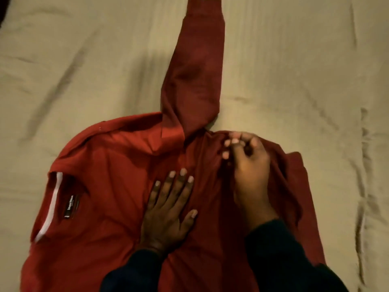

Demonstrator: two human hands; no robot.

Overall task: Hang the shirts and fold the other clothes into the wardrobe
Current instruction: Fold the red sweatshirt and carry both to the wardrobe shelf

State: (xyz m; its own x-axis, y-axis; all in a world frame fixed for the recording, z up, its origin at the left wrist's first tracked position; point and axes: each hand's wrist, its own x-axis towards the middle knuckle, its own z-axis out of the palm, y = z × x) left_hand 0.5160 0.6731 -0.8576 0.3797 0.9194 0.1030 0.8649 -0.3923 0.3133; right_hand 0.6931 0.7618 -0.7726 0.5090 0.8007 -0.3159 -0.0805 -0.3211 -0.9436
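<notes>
Red top mid-fold on bed.
I note left hand flat, fingers straight, pinning cloth; right hand beside it pinches a fold, likely to draw over.

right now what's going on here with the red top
A person is folding a red long-sleeved top spread on a beige bed sheet. The left hand presses flat on the middle of the garment, fingers straight. The right hand has its fingers curled, bunching fabric near the far edge in its grip. One sleeve lies stretched away from the person across the sheet, not yet folded in. The collar with its black label sits on the left.
</notes>
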